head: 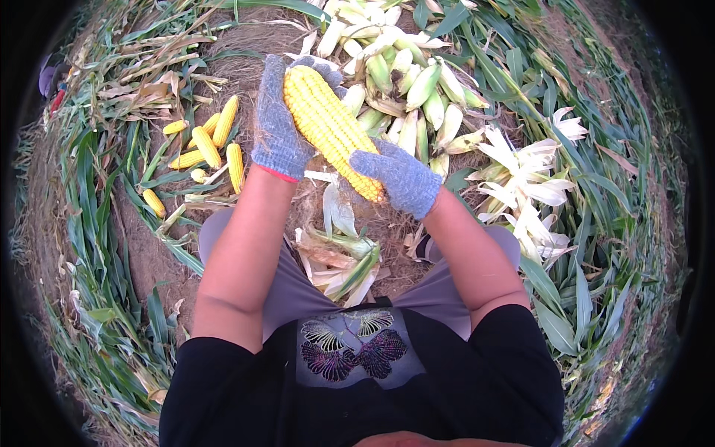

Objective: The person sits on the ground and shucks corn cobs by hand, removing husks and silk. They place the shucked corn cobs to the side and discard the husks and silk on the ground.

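A husked yellow ear of corn [332, 128] is held between both hands, slanting from upper left to lower right. My left hand [282, 117], in a grey knitted glove with a red cuff edge, grips its upper end, with fingers passing behind it. At the lower end, my right hand [399, 176] in a matching glove has its thumb laid over the kernels. Torn corn husks [349, 265] lie on the ground between my knees. Beyond the right hand is a heap of ears in their husks [413, 78]. Several husked ears [206, 146] lie left of the left hand.
Pale peeled husks [525, 179] are piled at the right. Cut green corn stalks and leaves [95, 223] curve along the left, with more leaves [581, 279] at the right. Bare soil [148, 246] shows near my left knee. Part of a person [53, 81] appears at the far upper left.
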### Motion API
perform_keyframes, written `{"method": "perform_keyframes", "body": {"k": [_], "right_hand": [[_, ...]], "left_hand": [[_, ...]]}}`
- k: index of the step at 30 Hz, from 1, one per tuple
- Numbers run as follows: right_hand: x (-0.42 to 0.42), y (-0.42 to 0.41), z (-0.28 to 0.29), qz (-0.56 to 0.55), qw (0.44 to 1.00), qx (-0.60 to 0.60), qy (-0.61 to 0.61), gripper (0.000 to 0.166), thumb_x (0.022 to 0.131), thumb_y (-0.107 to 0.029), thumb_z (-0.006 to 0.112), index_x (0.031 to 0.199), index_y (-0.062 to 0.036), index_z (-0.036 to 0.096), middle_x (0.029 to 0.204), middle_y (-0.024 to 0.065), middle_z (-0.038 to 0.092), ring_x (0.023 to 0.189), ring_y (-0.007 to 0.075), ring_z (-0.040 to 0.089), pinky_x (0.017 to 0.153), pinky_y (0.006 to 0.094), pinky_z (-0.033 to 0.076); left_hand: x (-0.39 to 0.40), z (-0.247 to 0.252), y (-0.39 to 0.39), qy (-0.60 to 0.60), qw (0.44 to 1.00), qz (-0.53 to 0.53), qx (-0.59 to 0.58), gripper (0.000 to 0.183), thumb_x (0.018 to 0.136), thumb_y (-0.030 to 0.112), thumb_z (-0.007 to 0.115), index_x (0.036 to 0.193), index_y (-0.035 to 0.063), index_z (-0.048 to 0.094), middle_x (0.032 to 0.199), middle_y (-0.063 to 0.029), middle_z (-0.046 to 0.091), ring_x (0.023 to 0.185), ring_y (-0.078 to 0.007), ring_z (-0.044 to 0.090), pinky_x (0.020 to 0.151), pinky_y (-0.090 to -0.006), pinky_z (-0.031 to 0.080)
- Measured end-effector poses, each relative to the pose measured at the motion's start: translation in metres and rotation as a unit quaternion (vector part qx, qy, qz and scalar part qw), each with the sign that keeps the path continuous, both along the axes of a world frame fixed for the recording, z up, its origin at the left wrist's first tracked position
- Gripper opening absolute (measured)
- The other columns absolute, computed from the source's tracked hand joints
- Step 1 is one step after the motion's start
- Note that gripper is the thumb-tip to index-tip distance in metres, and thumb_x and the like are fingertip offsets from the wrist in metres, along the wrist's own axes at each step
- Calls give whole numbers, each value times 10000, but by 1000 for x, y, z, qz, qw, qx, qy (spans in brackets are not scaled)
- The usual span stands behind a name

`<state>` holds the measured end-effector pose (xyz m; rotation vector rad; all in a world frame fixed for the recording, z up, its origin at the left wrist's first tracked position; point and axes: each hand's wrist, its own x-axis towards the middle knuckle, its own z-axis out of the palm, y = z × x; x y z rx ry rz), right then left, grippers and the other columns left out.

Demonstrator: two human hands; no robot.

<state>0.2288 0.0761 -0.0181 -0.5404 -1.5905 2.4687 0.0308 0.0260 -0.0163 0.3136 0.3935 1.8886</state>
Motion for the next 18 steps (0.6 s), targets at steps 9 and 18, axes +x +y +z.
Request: {"method": "perform_keyframes", "body": {"k": [9,18], "right_hand": [[-21,10,-16,-135,985,102,-17,521,952,-412,602,1229,28,564,1041,104,661,888,151,645,752,273,529],[10,67,-2,-256,921,292,-8,578,920,-366,644,1335,-6,466,1201,187,592,1075,255,610,920,342,499]], "left_hand": [[62,-4,-2,196,956,48,-211,391,915,301,659,1164,11,576,967,-116,665,832,-208,672,741,-336,570],[60,3,-7,583,771,124,-224,666,756,256,834,1242,1,455,1167,-118,636,1033,-212,642,880,-335,519]]}}
